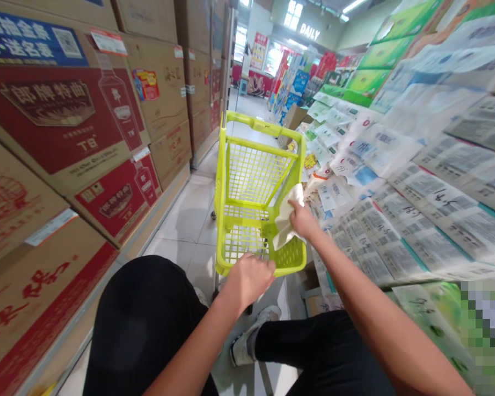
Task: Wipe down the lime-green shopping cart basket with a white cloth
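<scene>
A yellow-green plastic shopping cart (260,144) stands right in front of me, its basket of open grid showing the floor through it. My left hand (249,278) is closed over the near rim of the basket. Inside the right part of the basket, my right hand (304,220) grips a white cloth (286,223), which hangs down against the right side wall. The fingertips of the right hand are partly hidden by the cloth.
Stacked cardboard cartons (58,104) line the left side of the aisle. On the right, packs of wrapped tissue paper (371,231) slope up close to my right arm. The tiled floor (181,212) runs ahead between them. My shoe (247,344) is below the cart.
</scene>
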Demonstrator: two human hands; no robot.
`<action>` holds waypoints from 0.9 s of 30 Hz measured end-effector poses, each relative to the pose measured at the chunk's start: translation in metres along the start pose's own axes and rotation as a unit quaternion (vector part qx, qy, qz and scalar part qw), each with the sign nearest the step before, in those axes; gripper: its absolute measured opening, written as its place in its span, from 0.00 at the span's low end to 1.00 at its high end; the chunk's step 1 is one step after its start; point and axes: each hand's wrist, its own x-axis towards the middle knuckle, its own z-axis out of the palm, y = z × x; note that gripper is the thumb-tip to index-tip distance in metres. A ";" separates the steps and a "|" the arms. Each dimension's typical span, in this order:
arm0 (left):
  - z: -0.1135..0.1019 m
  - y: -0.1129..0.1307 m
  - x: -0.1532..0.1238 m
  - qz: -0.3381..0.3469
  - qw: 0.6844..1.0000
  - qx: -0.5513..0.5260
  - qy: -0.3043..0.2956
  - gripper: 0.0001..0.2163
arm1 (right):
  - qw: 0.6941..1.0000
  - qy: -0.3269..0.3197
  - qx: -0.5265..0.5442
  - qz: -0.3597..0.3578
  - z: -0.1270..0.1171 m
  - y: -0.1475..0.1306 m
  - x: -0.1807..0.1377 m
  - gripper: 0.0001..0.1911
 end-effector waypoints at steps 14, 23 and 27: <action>0.000 -0.016 -0.008 -0.028 1.000 -0.002 0.013 0.07 | 0.999 0.025 0.015 0.014 0.010 -0.012 0.042 0.27; 0.007 0.001 -0.004 -0.021 0.998 0.008 0.056 0.08 | 0.997 0.045 0.021 -0.055 0.009 -0.011 -0.090 0.22; 0.017 0.016 0.000 -0.003 0.995 0.023 0.093 0.04 | 0.996 0.045 -0.067 -0.023 -0.002 -0.006 -0.102 0.27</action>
